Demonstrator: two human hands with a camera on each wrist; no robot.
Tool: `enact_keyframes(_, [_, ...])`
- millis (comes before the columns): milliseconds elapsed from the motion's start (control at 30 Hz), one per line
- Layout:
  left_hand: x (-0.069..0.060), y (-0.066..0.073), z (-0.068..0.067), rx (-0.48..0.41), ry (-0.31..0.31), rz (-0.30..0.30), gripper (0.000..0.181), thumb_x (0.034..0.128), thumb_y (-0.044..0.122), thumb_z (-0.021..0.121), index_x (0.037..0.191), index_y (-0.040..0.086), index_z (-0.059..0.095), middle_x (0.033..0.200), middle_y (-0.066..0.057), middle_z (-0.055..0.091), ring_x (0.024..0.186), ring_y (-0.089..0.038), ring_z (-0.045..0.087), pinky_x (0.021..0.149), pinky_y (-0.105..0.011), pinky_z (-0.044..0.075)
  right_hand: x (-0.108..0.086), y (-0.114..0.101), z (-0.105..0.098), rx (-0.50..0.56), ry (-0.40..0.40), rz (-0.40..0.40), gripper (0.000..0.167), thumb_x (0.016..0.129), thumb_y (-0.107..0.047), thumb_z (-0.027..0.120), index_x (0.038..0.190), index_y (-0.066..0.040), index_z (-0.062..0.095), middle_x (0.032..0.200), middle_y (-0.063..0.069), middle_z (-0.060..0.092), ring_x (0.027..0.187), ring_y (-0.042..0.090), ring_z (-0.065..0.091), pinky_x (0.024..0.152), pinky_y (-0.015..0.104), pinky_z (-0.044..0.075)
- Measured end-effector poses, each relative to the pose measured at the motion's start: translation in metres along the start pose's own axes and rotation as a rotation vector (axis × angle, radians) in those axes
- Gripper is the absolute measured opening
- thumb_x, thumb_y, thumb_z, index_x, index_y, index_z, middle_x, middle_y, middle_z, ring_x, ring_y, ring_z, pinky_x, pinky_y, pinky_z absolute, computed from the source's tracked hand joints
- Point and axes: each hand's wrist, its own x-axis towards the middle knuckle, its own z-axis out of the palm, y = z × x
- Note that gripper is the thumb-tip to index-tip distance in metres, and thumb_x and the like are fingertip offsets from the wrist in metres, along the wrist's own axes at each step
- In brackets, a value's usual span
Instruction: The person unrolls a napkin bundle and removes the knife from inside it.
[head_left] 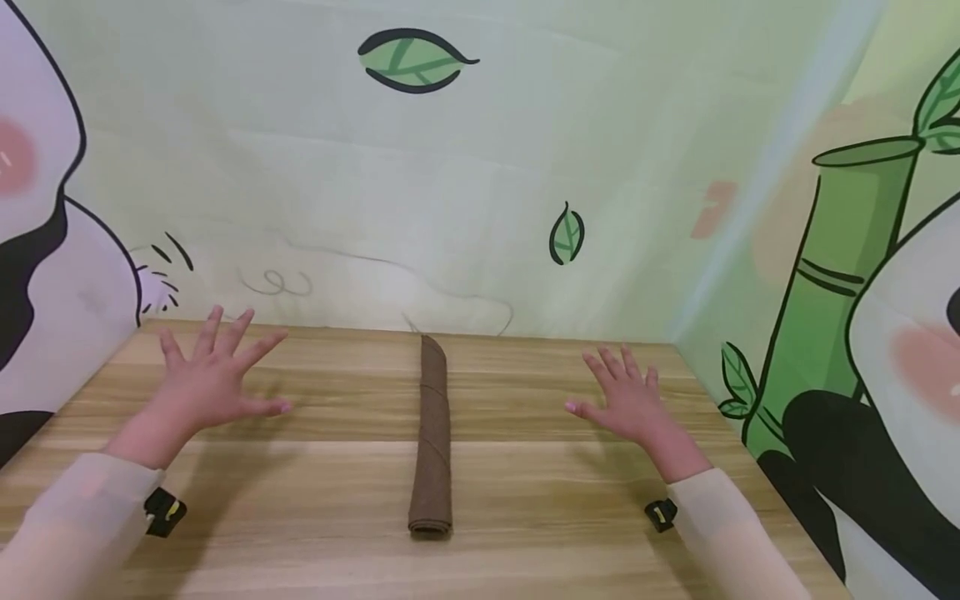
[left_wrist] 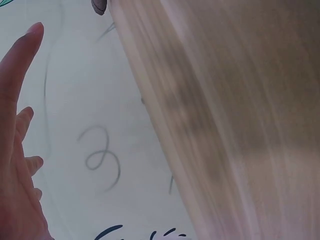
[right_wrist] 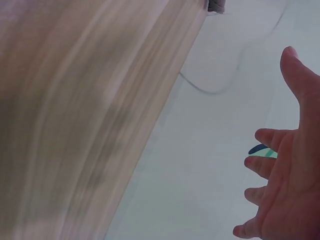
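Observation:
A brown cloth rolled into a tube (head_left: 431,442) lies lengthwise on the wooden table, about midway between the two hands. To its left, my left hand (head_left: 210,383) hovers with fingers spread, touching nothing. On the other side my right hand (head_left: 626,400) is held over the table, fingers also spread and nothing in them. The left wrist view shows the left hand (left_wrist: 20,145) at its left edge and a bit of the roll (left_wrist: 99,6) at the top. In the right wrist view the right hand (right_wrist: 287,165) is at the right, the roll's end (right_wrist: 216,6) at the top.
The wooden table (head_left: 337,483) reaches back to a pale green printed backdrop (head_left: 480,167) with leaves, bamboo and panda figures, which also rises at both sides. A small black device (head_left: 163,512) is at the left wrist, another (head_left: 661,515) at the right.

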Motion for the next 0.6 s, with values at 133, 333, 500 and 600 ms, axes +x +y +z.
enact_keyframes(133, [-0.001, 0.005, 0.003, 0.001, 0.031, 0.014, 0.109, 0.0763, 0.078, 0.071, 0.162, 0.025, 0.028, 0.169, -0.027, 0.011, 0.154, -0.06, -0.001, 0.101, -0.093, -0.006, -0.003, 0.002, 0.003, 0.005, 0.034, -0.054, 0.08, 0.095, -0.052, 0.064, 0.155, -0.004, 0.041, 0.164, 0.028, 0.033, 0.153, 0.056, 0.02, 0.114, 0.082, 0.018])
enact_keyframes(333, [-0.002, 0.011, 0.008, 0.027, 0.046, 0.025, 0.106, 0.079, 0.075, 0.071, 0.161, 0.023, 0.029, 0.166, -0.028, 0.022, 0.151, -0.059, 0.016, 0.105, -0.091, 0.006, -0.006, 0.002, 0.009, 0.01, 0.085, -0.161, 0.067, 0.096, -0.039, 0.068, 0.147, 0.0, 0.051, 0.155, 0.03, 0.046, 0.143, 0.053, 0.043, 0.111, 0.07, 0.038])
enact_keyframes(500, [-0.005, 0.02, 0.016, 0.051, 0.052, 0.063, 0.097, 0.082, 0.069, 0.072, 0.157, 0.018, 0.036, 0.158, -0.028, 0.039, 0.144, -0.054, 0.034, 0.105, -0.088, 0.02, -0.004, -0.001, 0.017, 0.052, 0.112, -0.195, 0.058, 0.098, -0.034, 0.067, 0.143, 0.001, 0.055, 0.149, 0.028, 0.053, 0.137, 0.049, 0.052, 0.111, 0.062, 0.044])
enact_keyframes(600, [-0.007, 0.028, 0.02, 0.053, 0.045, 0.092, 0.092, 0.0844, 0.067, 0.071, 0.155, 0.017, 0.04, 0.155, -0.027, 0.045, 0.141, -0.053, 0.041, 0.106, -0.085, 0.025, -0.002, -0.005, 0.021, 0.102, 0.129, -0.216, 0.053, 0.098, -0.03, 0.067, 0.14, 0.001, 0.057, 0.144, 0.027, 0.058, 0.134, 0.047, 0.056, 0.111, 0.06, 0.045])
